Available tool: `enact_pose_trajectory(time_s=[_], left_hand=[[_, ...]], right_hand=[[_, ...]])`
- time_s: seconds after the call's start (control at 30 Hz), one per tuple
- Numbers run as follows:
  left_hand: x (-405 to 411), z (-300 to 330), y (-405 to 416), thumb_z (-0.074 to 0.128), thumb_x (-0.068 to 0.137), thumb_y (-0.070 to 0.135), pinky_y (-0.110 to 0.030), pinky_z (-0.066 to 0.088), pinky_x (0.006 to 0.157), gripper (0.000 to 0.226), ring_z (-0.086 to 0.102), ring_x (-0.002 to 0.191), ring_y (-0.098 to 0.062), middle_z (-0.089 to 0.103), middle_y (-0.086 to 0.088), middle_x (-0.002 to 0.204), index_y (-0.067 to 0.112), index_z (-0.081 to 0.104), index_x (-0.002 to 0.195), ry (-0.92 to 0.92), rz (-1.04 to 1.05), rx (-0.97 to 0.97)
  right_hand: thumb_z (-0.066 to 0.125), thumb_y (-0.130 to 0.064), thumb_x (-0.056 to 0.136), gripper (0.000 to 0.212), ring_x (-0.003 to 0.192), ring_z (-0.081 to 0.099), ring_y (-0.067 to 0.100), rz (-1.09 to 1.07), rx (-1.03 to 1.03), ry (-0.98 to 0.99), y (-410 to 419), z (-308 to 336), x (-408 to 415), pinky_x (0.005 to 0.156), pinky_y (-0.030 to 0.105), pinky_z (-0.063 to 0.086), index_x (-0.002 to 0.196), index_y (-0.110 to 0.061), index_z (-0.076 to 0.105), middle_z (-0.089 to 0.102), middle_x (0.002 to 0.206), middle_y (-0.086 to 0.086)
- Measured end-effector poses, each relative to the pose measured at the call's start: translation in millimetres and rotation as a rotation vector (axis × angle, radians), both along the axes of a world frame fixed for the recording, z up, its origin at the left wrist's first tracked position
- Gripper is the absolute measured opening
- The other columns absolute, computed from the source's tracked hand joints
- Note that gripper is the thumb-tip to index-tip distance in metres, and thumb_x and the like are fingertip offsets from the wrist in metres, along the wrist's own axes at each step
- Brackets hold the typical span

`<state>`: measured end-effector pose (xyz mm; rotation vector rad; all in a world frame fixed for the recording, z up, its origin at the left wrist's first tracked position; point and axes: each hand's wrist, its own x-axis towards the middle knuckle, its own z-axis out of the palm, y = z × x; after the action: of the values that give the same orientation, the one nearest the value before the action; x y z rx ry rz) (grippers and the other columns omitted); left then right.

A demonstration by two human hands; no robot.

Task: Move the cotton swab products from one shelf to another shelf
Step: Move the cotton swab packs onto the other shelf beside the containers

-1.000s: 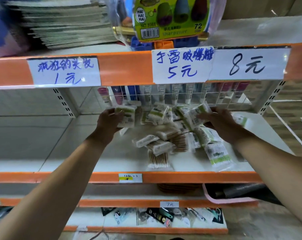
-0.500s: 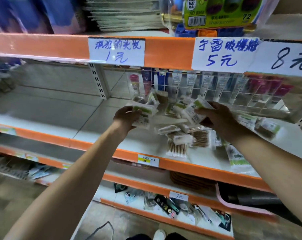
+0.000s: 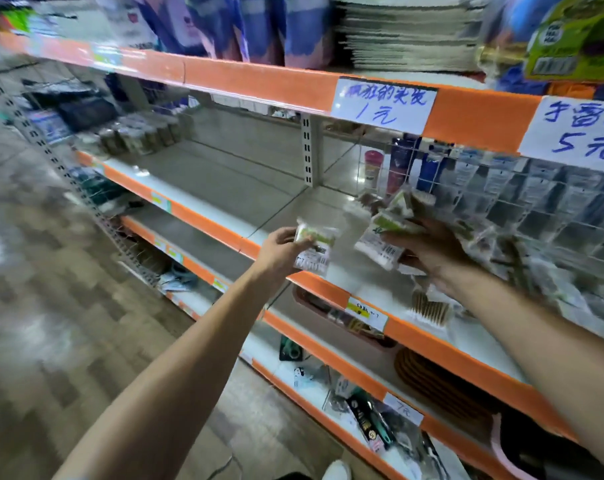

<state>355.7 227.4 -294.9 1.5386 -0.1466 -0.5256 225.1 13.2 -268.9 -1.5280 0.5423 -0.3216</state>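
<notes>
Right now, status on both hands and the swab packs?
Left hand grips one clear green-labelled cotton swab pack. Right hand holds several packs. More packs lie on the white shelf. Nothing blocking.

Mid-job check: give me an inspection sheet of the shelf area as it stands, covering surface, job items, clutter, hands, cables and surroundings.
Surface: white shelf with orange edge, left bay mostly bare.
Job's things: cotton swab pack in the left hand; several swab packs in the right hand; more loose packs lying on the shelf at right.
Clutter: jars at the far left of the shelf; small packaged goods on the lower shelf.
Hands: left hand grips one pack; right hand holds a bunch.
Cables: nothing seen.
Surroundings: handwritten price signs, wire rack of hanging goods, wood-look floor; image blurred.
</notes>
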Motion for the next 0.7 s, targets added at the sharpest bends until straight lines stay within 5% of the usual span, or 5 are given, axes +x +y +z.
enact_pose_trajectory(time_s=[0.13, 0.3, 0.47, 0.6, 0.7], left_hand=[[-8.2, -6.5, 28.7, 0.068, 0.090, 0.009, -0.029, 0.058, 0.062, 0.028, 0.068, 0.070, -0.020, 0.069, -0.014, 0.099, 0.003, 0.063, 0.117, 0.027, 0.044, 0.013], [-10.5, -11.4, 68.2, 0.068, 0.090, 0.009, -0.025, 0.054, 0.055, 0.022, 0.066, 0.067, -0.016, 0.069, -0.007, 0.090, 0.006, 0.064, 0.110, 0.069, 0.154, -0.003], [-10.9, -10.5, 114.5, 0.066, 0.091, 0.008, -0.025, 0.053, 0.053, 0.023, 0.066, 0.067, -0.022, 0.068, -0.014, 0.092, 0.004, 0.063, 0.113, 0.079, 0.251, -0.019], [-8.2, -12.1, 147.1, 0.070, 0.085, 0.009, -0.044, 0.052, 0.075, 0.029, 0.066, 0.081, -0.032, 0.068, -0.021, 0.098, 0.003, 0.065, 0.113, 0.078, 0.339, -0.036], [-2.6, -13.2, 171.2, 0.072, 0.074, 0.018, -0.050, 0.048, 0.079, 0.040, 0.065, 0.084, -0.034, 0.070, -0.021, 0.096, 0.002, 0.066, 0.110, 0.074, 0.361, -0.048]], right_hand=[[0.081, -0.010, 0.077, 0.029, 0.075, 0.070, -0.001, 0.114, 0.012, 0.002, 33.8, -6.3, 18.1, 0.059, 0.012, 0.053, 0.104, -0.014, 0.071, 0.074, 0.095, 0.002], [0.081, -0.003, 0.075, 0.026, 0.071, 0.071, 0.011, 0.173, 0.025, -0.008, 69.6, -17.8, 33.7, 0.060, 0.019, 0.055, 0.099, -0.004, 0.071, 0.075, 0.094, 0.011], [0.082, 0.002, 0.072, 0.044, 0.090, 0.070, 0.028, 0.287, 0.096, -0.011, 115.9, -27.3, 55.0, 0.085, 0.042, 0.057, 0.112, 0.006, 0.065, 0.073, 0.105, 0.021], [0.078, 0.008, 0.074, 0.034, 0.071, 0.071, 0.016, 0.366, 0.152, -0.024, 153.5, -27.7, 72.4, 0.060, 0.025, 0.058, 0.105, 0.004, 0.064, 0.075, 0.094, 0.014], [0.079, 0.005, 0.075, 0.022, 0.070, 0.071, 0.016, 0.453, 0.135, -0.017, 177.6, -32.1, 93.8, 0.056, 0.023, 0.054, 0.092, -0.005, 0.069, 0.077, 0.083, 0.005]])
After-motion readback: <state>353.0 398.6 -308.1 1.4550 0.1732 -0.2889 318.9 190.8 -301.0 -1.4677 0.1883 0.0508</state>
